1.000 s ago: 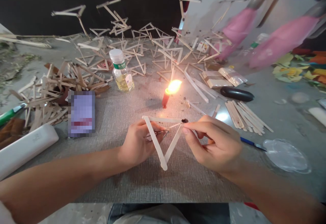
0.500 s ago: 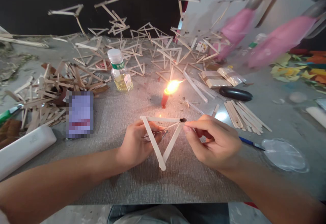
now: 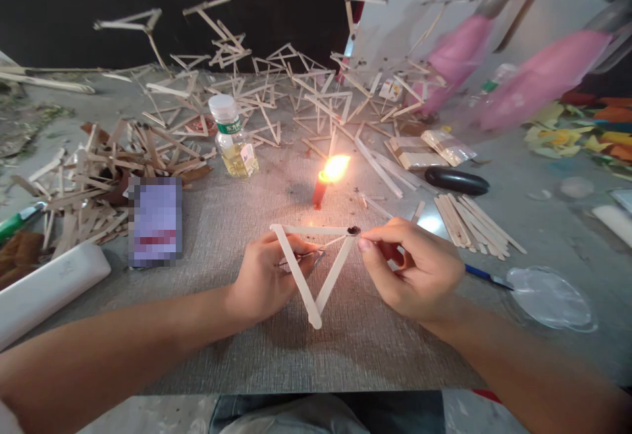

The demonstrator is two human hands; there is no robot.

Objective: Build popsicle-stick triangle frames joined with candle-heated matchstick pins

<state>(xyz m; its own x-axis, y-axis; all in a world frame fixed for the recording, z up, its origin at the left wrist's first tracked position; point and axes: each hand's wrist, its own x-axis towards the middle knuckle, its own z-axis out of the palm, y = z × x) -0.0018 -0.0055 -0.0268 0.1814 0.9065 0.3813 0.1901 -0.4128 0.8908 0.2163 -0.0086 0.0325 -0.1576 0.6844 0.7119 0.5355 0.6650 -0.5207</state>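
Note:
A triangle made of flat wooden craft sticks point(image 3: 295, 269) is held up over the near part of the table. My left hand point(image 3: 264, 276) grips it from the left, its fingers closed behind the sticks. A thinner-looking stick or edge runs from those fingers to the upper right corner; a small grey piece near the fingertips is unclear. At that corner is a dark, glossy blob point(image 3: 353, 230). My right hand point(image 3: 415, 266) is closed, with thumb and index finger pinched at the corner beside the blob. Beyond the triangle burns a red candle point(image 3: 320, 191), its flame leaning right.
Joined stick frames point(image 3: 316, 91) spread across the back. At left are a stick pile point(image 3: 99, 184), a phone point(image 3: 155, 223), a white case point(image 3: 54, 289) and a bottle point(image 3: 234, 141). Loose sticks point(image 3: 474, 223), a blue-handled tool point(image 3: 486, 276) and pink glue guns point(image 3: 543, 78) are right.
The right fingertips have shifted slightly right at the blob, which shows more fully and glossier. The triangle and my left hand have hardly moved.

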